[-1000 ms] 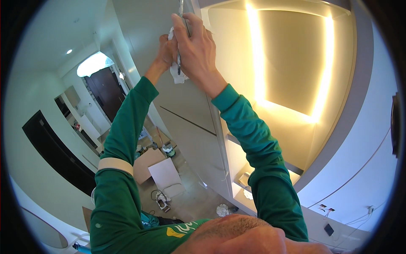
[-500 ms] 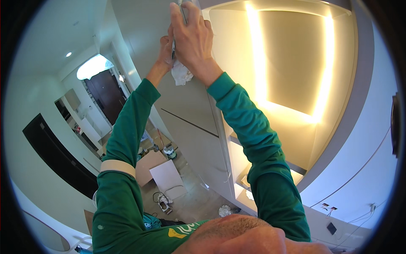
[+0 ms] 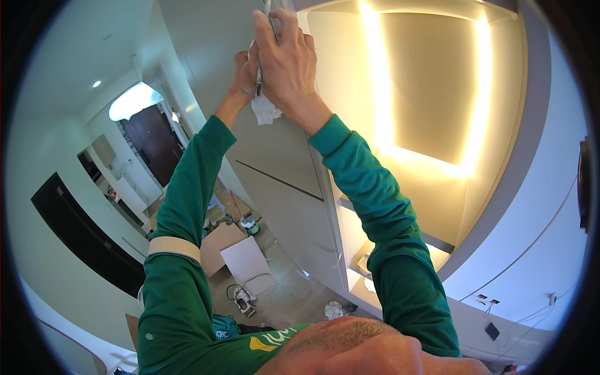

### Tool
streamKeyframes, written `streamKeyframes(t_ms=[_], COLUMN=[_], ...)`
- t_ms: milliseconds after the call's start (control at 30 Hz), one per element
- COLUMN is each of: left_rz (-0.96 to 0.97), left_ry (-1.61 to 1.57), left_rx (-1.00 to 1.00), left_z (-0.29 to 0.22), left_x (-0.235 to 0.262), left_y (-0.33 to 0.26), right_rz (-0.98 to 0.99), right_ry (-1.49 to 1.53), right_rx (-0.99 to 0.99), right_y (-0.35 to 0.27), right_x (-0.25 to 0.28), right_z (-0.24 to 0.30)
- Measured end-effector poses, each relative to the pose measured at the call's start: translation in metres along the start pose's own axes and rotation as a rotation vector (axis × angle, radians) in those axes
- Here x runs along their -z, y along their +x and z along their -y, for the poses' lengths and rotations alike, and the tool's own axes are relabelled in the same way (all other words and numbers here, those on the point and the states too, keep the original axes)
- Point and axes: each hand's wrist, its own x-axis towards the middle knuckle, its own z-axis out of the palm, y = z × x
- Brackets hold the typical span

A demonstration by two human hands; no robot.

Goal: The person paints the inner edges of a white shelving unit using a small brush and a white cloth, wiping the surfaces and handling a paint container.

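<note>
Both my arms reach up in green sleeves to the grey cabinet panel (image 3: 262,144). The fingers of my right hand (image 3: 289,69) are bent around a slim, pen-like tool (image 3: 259,81) with a light upper end and a darker lower part; its exact kind is unclear. Close beside it on the left is my left hand (image 3: 242,81), its fingers curled and partly hidden behind the right one. A crumpled white tissue or cloth (image 3: 266,112) hangs just below the two hands, seemingly in the left one's grip.
To the right is a lit cabinet niche (image 3: 431,87) with glowing strips. On the floor below lie flat boards (image 3: 247,259), a paint can (image 3: 250,225), a corded tool (image 3: 244,300) and a crumpled white wad (image 3: 334,309). Wires hang from the right wall near a socket opening (image 3: 487,301).
My two hands, the tool and the white tissue have shifted slightly down the panel in the picture. Both hands keep nearly the same grip.
</note>
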Motion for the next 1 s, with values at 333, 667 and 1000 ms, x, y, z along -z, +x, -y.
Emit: streamKeyframes(t_ms=[333,667,1000], left_rz=[-0.006,0.071,0.077], left_ry=[-0.117,-0.116,-0.286], left_rx=[0.147,0.162,0.242], left_z=[-0.010,0.028,0.011], left_x=[0.000,0.013,0.007], left_y=[0.000,-0.001,0.002], right_rz=[-0.025,0.056,0.095], right_ry=[-0.052,-0.037,-0.052], right_rx=[-0.033,-0.033,-0.082], right_y=[0.007,-0.009,-0.028], right_x=[0.000,0.011,0.023], right_z=[0.007,0.009,0.011])
